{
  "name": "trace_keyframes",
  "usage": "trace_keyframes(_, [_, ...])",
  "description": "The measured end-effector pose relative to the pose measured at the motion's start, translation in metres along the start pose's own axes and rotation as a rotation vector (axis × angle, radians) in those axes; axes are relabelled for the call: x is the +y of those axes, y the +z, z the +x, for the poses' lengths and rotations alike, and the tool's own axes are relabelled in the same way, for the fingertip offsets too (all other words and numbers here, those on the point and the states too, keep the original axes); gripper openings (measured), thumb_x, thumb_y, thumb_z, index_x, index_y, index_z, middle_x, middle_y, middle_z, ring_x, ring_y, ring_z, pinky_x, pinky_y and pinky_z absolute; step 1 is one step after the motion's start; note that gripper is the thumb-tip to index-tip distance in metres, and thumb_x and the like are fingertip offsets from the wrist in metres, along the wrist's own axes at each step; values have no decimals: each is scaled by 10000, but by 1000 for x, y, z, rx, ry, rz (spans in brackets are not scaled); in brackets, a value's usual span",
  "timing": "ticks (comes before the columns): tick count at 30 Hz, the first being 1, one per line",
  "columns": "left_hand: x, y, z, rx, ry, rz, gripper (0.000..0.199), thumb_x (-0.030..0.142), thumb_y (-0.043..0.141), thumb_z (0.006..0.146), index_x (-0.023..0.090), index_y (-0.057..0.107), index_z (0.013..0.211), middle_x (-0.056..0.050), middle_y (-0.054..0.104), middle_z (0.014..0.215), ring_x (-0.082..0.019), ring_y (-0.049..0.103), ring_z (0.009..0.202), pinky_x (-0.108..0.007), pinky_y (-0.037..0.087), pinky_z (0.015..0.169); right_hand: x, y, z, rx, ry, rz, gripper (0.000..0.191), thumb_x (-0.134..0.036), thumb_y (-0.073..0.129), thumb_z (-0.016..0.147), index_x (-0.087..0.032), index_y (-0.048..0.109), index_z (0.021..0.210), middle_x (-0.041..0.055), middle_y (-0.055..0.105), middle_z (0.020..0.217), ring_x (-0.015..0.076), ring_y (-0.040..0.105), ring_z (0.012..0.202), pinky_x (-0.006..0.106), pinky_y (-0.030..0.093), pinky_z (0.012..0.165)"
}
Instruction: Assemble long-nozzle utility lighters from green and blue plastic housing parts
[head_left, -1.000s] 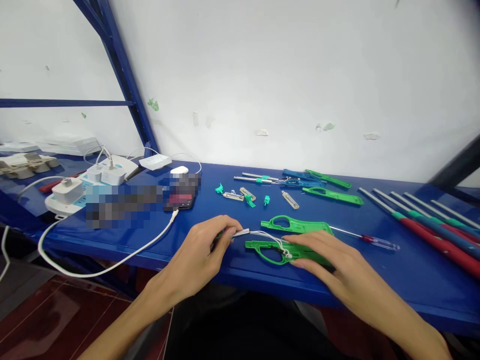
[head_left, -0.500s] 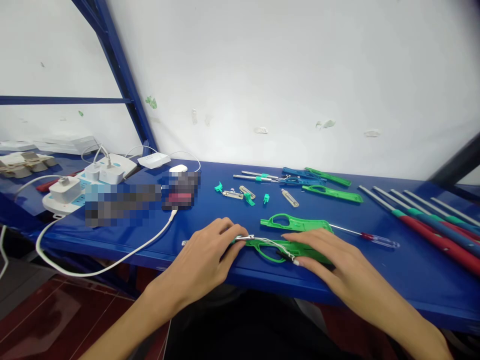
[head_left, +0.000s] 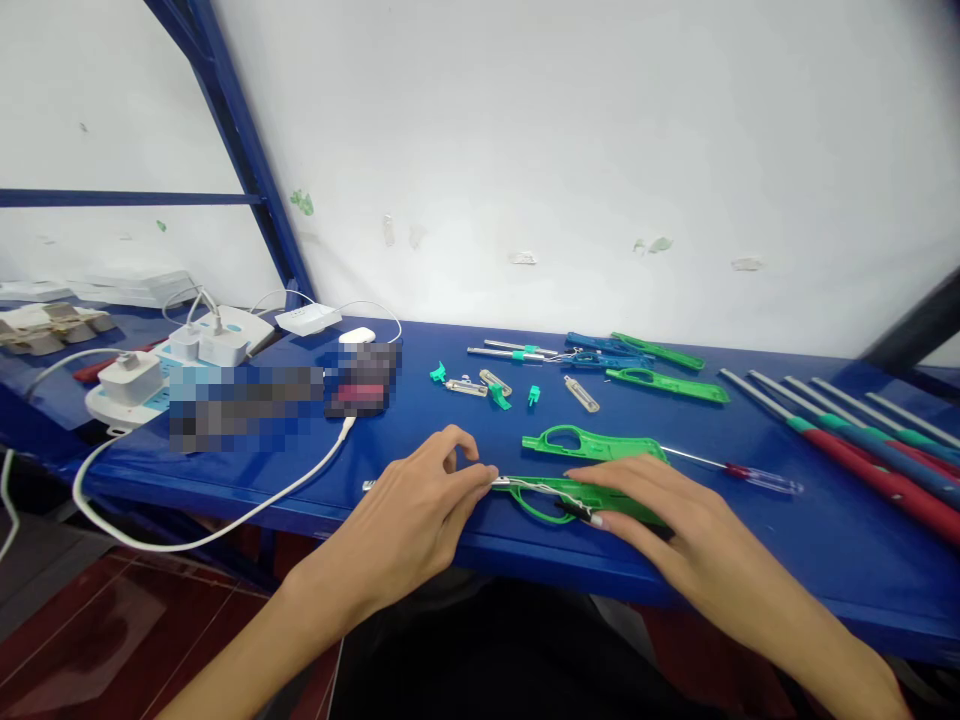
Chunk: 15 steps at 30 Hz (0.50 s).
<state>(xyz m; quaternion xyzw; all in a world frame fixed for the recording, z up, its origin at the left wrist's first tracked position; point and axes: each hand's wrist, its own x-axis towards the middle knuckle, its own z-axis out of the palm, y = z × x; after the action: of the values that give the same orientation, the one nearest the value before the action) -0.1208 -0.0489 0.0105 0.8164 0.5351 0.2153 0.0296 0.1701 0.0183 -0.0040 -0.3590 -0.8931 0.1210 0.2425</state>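
Near the table's front edge lies a green shell half [head_left: 536, 503] with a trigger loop. My left hand [head_left: 420, 500] is closed at its left end, thumb and forefinger pinched on the metal tube [head_left: 501, 482], whose far tip shows left of the hand. White wires [head_left: 551, 489] run from the tube to a black part [head_left: 576, 511] in the shell. My right hand [head_left: 675, 510] grips the shell's right part, thumb at the black part and fingers on the upper edge. Just behind lies another green shell half [head_left: 600, 446].
A screwdriver [head_left: 757, 478] lies right of the shells. Red and blue lighters [head_left: 877, 465] line the right side. Small teal clips [head_left: 533, 395], clear parts [head_left: 581, 393] and more shells [head_left: 667, 385] lie behind. Left are a power strip [head_left: 124, 405] and a white cable [head_left: 217, 545].
My left thumb and forefinger have come together over the tube's end, with the forefinger more bent. The tube and wires sit slightly lower in the shell. My right hand has barely moved.
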Motion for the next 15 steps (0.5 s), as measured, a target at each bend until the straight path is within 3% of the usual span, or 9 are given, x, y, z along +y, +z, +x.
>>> trace_keyframes(15, [4, 2, 1, 29, 107, 189, 426, 20, 415, 1000, 201, 613, 1331, -98, 584, 1147, -235, 590, 962, -287, 456, 603, 1, 0, 1, -14, -14, 31, 288, -438, 514, 1058, -426, 643, 1315, -31, 723, 1270, 206, 665, 1195, 365, 535, 1025])
